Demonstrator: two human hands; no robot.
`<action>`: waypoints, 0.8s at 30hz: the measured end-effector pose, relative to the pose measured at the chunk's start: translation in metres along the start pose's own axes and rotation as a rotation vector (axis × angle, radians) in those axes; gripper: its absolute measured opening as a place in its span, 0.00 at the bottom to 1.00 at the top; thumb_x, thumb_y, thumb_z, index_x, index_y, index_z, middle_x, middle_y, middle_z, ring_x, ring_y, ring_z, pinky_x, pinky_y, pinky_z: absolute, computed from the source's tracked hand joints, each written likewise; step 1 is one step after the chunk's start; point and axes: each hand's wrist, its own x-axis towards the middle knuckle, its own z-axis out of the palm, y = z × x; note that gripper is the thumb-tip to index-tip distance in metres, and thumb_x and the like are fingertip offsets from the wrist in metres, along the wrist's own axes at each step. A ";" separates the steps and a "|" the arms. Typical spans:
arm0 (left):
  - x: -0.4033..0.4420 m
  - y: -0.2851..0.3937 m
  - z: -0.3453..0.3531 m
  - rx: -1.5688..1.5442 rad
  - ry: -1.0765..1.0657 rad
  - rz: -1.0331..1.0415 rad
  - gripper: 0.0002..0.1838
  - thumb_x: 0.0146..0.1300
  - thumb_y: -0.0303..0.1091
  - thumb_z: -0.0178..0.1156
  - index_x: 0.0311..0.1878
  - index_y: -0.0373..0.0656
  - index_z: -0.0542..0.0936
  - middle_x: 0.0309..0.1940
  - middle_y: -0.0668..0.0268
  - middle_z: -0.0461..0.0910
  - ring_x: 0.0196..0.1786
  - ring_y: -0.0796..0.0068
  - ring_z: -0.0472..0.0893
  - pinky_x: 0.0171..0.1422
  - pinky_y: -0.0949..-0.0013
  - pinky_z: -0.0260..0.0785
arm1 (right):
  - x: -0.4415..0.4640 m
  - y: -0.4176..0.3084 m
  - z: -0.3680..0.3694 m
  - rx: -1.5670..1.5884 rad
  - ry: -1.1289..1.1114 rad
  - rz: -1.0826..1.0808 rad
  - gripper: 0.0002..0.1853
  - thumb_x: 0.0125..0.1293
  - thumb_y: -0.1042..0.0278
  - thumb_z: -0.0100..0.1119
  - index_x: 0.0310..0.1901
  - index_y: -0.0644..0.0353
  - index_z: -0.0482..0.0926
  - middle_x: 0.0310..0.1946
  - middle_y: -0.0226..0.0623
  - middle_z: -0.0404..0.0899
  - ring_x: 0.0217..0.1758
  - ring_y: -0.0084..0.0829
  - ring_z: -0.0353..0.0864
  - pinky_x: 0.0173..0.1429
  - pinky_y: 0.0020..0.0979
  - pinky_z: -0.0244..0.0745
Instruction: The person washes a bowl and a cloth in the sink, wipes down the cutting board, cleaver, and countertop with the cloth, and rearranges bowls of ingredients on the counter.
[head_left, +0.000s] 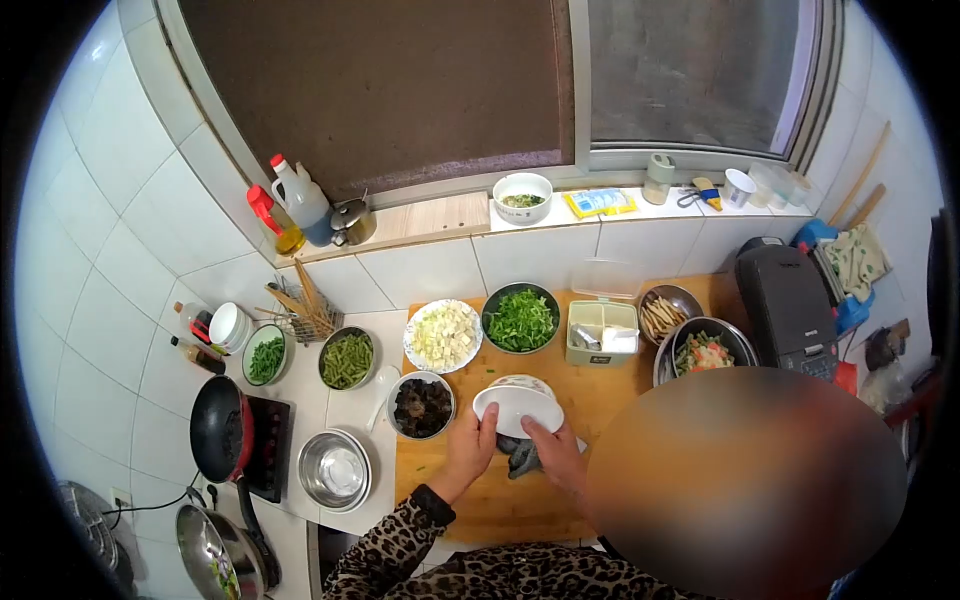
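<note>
Both hands hold a white bowl [518, 409], tilted, over the wooden board [450, 500]. My left hand [470, 448] grips its left side, thumb on the rim. On the right side, my right hand [556, 450] has its thumb on the rim too. Behind the white bowl, part of a patterned bowl [523, 382] shows. A dark grey cloth-like item [522, 458] lies on the board below, partly hidden by my right hand. Just left of the bowl stands a bowl of dark fungus [422, 405].
Behind are a plate of pale cubes [442, 335], a bowl of chopped greens [520, 318] and a green container [602, 332]. Steel bowls [334, 470] and a black pan [220, 428] stand left. A rice cooker [787, 310] is at right. A blurred patch hides the lower right.
</note>
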 end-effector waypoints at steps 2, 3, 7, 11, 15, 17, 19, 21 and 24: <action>0.010 0.006 0.002 0.145 0.015 0.079 0.12 0.67 0.37 0.51 0.38 0.36 0.74 0.18 0.57 0.75 0.19 0.64 0.76 0.23 0.63 0.68 | 0.012 0.001 -0.008 0.053 -0.025 -0.003 0.20 0.65 0.71 0.54 0.58 0.64 0.66 0.50 0.36 0.73 0.53 0.26 0.72 0.56 0.29 0.70; 0.018 0.013 0.002 0.277 0.023 0.162 0.10 0.65 0.35 0.53 0.35 0.36 0.74 0.17 0.51 0.75 0.20 0.53 0.77 0.23 0.59 0.67 | 0.017 -0.003 -0.008 0.098 -0.039 -0.011 0.20 0.66 0.69 0.54 0.57 0.64 0.67 0.51 0.37 0.73 0.52 0.26 0.73 0.55 0.29 0.70; 0.060 0.023 0.003 0.391 -0.008 0.261 0.13 0.65 0.38 0.53 0.34 0.35 0.74 0.16 0.51 0.74 0.19 0.51 0.76 0.22 0.57 0.67 | 0.022 -0.020 -0.010 0.063 -0.018 0.072 0.20 0.65 0.65 0.56 0.56 0.64 0.69 0.49 0.37 0.74 0.49 0.27 0.75 0.51 0.30 0.73; 0.129 0.006 -0.011 0.274 0.140 0.004 0.16 0.65 0.40 0.53 0.33 0.32 0.75 0.15 0.52 0.74 0.17 0.61 0.76 0.22 0.63 0.66 | 0.024 -0.038 -0.044 0.039 -0.206 0.391 0.24 0.62 0.55 0.59 0.52 0.66 0.71 0.43 0.37 0.76 0.43 0.28 0.76 0.46 0.32 0.73; 0.219 0.008 -0.041 0.020 0.217 -0.107 0.18 0.65 0.39 0.51 0.28 0.32 0.75 0.14 0.63 0.73 0.16 0.75 0.73 0.22 0.71 0.63 | 0.021 -0.044 -0.071 0.116 -0.179 0.405 0.22 0.62 0.55 0.59 0.47 0.66 0.73 0.37 0.36 0.77 0.36 0.28 0.77 0.39 0.32 0.75; 0.260 0.000 -0.048 0.046 0.238 -0.145 0.18 0.64 0.39 0.49 0.27 0.32 0.75 0.14 0.64 0.73 0.16 0.76 0.72 0.21 0.71 0.63 | 0.023 -0.043 -0.084 0.134 -0.138 0.437 0.20 0.63 0.56 0.59 0.47 0.66 0.73 0.35 0.36 0.77 0.34 0.28 0.78 0.38 0.32 0.76; 0.290 -0.005 -0.050 0.048 0.250 -0.185 0.18 0.63 0.39 0.49 0.26 0.32 0.75 0.14 0.63 0.73 0.16 0.75 0.72 0.21 0.71 0.62 | 0.024 -0.040 -0.094 0.144 -0.131 0.430 0.18 0.63 0.57 0.58 0.45 0.66 0.74 0.32 0.35 0.77 0.33 0.28 0.78 0.36 0.32 0.76; 0.311 -0.007 -0.049 0.157 0.268 -0.308 0.19 0.61 0.40 0.49 0.24 0.32 0.75 0.14 0.63 0.73 0.15 0.74 0.71 0.20 0.70 0.62 | 0.027 -0.029 -0.106 0.117 -0.140 0.401 0.17 0.63 0.57 0.57 0.44 0.65 0.74 0.32 0.35 0.77 0.33 0.28 0.78 0.36 0.32 0.76; 0.329 -0.015 -0.045 0.141 0.265 -0.380 0.19 0.59 0.40 0.48 0.22 0.33 0.75 0.14 0.62 0.73 0.14 0.73 0.71 0.19 0.69 0.61 | 0.028 -0.023 -0.113 0.123 -0.103 0.409 0.16 0.63 0.58 0.57 0.42 0.65 0.75 0.31 0.35 0.77 0.33 0.28 0.78 0.36 0.32 0.76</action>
